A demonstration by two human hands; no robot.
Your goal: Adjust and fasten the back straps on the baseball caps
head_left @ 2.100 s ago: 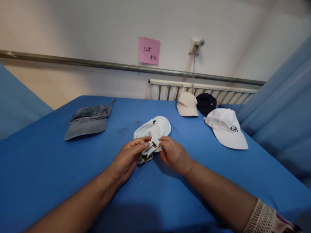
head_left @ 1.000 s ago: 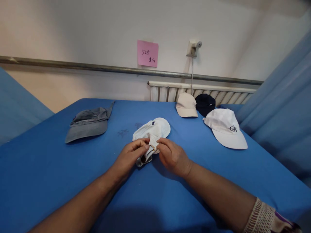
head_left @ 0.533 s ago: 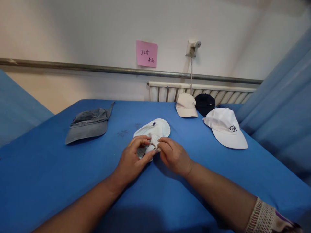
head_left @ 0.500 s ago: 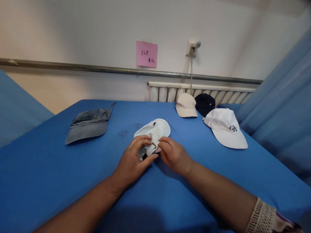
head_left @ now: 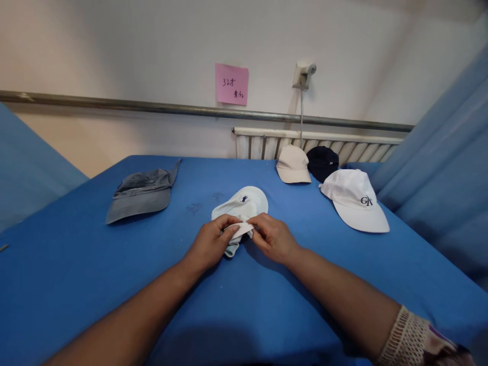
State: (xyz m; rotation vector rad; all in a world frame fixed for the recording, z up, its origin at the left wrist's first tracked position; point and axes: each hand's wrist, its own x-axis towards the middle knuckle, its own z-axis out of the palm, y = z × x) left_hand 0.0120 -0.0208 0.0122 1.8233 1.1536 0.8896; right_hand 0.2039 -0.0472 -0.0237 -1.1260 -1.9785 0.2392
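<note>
A pale, near-white baseball cap (head_left: 240, 206) with a small dark emblem lies at the middle of the blue-covered surface, its brim pointing away from me. My left hand (head_left: 213, 239) pinches the cap's back strap (head_left: 241, 231) between thumb and fingers. At the strap's other end, my right hand (head_left: 272, 236) is closed with thumb and forefinger on it. The strap is stretched between the two hands. Its metal buckle is hidden now, and part of the cap's back hangs crumpled below the left fingertips.
A grey cap (head_left: 141, 195) lies at the left. Toward the back right are a beige cap (head_left: 293, 163), a navy cap (head_left: 323, 161) and a white cap (head_left: 356, 201) with dark letters. Behind them run a radiator (head_left: 267, 145) and a metal rail (head_left: 171, 108). A blue curtain (head_left: 438, 142) hangs right.
My left hand opened its fingers around the strap half a second ago and now pinches it again. The strap has turned, and the buckle seen earlier is out of sight. The other caps stay put.
</note>
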